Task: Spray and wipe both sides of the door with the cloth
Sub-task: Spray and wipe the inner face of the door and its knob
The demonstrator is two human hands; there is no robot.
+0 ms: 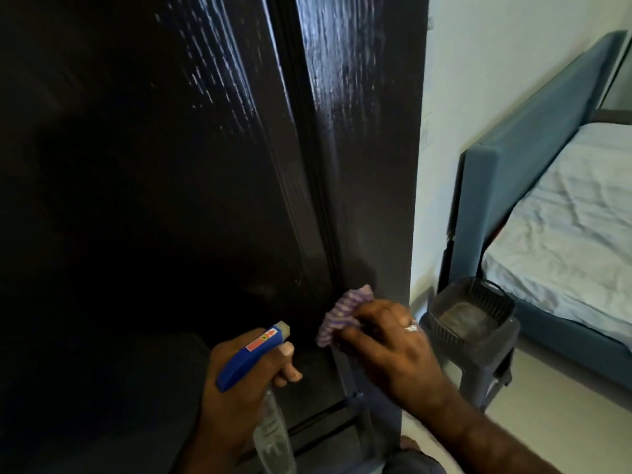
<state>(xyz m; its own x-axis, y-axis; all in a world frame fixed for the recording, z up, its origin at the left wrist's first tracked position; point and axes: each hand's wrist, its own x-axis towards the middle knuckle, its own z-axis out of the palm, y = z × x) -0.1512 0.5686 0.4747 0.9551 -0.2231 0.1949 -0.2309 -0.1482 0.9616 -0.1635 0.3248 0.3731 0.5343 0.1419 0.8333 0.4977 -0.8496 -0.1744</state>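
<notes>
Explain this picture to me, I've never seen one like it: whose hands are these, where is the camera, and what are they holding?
The camera sits on a person's head, looking forward and down, so these are their own hands. The left hand grips a spray bottle with a blue trigger head. The right hand presses a purple striped cloth low against a dark wooden door. Right of the door stands a dark plastic stool and a bed with a pale sheet.
</notes>
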